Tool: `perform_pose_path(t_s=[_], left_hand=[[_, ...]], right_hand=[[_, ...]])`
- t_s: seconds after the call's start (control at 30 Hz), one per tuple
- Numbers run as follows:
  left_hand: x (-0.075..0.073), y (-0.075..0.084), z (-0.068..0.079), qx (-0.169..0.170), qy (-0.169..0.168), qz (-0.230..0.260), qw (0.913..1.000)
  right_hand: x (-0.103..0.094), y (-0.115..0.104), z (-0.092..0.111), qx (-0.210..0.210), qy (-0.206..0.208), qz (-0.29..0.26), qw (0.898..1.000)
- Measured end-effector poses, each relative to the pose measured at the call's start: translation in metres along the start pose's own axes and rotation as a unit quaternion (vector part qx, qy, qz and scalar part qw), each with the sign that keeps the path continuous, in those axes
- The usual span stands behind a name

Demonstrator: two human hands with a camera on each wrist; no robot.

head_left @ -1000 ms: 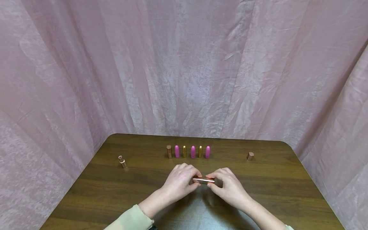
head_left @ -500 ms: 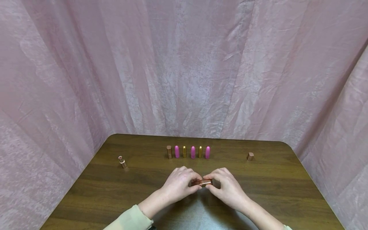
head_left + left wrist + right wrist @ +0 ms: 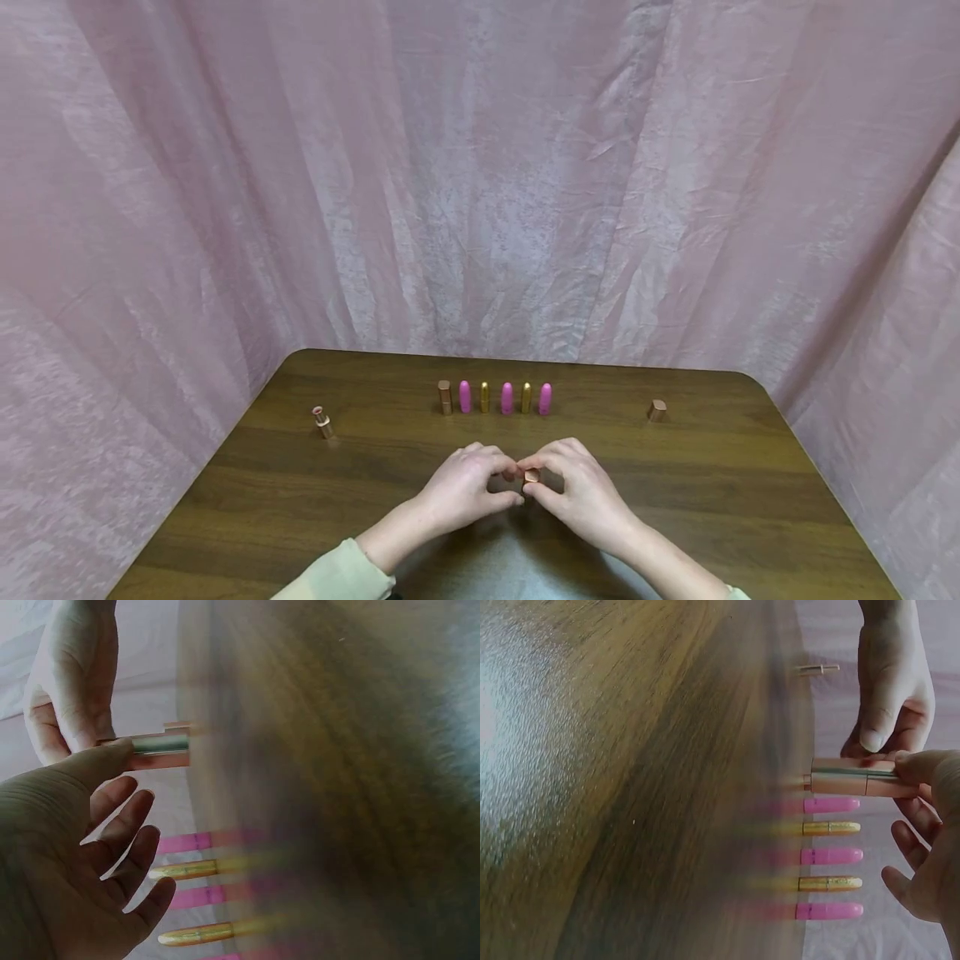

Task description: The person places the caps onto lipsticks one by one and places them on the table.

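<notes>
A rose-gold lipstick point(image 3: 532, 476) is upright over the near middle of the table, its flat top showing in the head view. My right hand point(image 3: 581, 483) pinches it near the top between thumb and forefinger; in the right wrist view the lipstick point(image 3: 841, 777) is seen from the side with its cap seam. Just to its left is my left hand point(image 3: 468, 481), thumb and forefinger spread apart. The left thumb point(image 3: 872, 740) appears a little clear of the lipstick in the right wrist view. Its other fingers point(image 3: 131, 832) are relaxed and hold nothing.
Toward the back stands a row: a rose-gold lipstick point(image 3: 446, 397), then pink tubes point(image 3: 507, 398) alternating with gold tubes point(image 3: 484, 397). An uncapped rose-gold lipstick point(image 3: 322, 422) stands at left, a rose-gold cap point(image 3: 657, 409) at right. A pink curtain point(image 3: 495, 183) hangs behind the table point(image 3: 247, 500).
The lipstick, earlier lying sideways between both hands, is now upright in my right hand. My left fingers have come off it, and my right hand has shifted slightly left.
</notes>
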State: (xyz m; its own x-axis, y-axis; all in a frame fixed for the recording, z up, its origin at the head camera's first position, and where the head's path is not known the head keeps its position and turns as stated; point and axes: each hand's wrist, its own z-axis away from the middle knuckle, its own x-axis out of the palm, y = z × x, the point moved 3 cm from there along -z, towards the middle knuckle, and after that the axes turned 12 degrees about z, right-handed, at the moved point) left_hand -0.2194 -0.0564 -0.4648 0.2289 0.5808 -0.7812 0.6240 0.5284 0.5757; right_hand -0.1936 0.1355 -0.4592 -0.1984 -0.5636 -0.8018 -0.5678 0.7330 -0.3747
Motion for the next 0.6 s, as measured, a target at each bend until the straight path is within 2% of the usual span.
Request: perform_pose_path(t_s=[0.13, 0.33, 0.47, 0.6], left_hand=[[0.003, -0.004, 0.002, -0.020, -0.004, 0.060, 0.9980], [0.007, -0.007, 0.003, -0.030, -0.004, 0.149, 0.9884], [0.005, -0.009, 0.003, -0.020, -0.007, 0.165, 0.9862], [-0.003, -0.017, 0.006, -0.028, -0.004, 0.151, 0.9881]], right_hand=[[0.001, -0.001, -0.001, 0.001, 0.016, -0.012, 1.000], [0.001, -0.001, -0.001, 0.022, 0.023, -0.050, 0.998], [0.002, -0.002, -0.002, 0.027, 0.023, -0.057, 0.998], [0.000, -0.001, -0.001, 0.040, 0.017, -0.056, 0.998]])
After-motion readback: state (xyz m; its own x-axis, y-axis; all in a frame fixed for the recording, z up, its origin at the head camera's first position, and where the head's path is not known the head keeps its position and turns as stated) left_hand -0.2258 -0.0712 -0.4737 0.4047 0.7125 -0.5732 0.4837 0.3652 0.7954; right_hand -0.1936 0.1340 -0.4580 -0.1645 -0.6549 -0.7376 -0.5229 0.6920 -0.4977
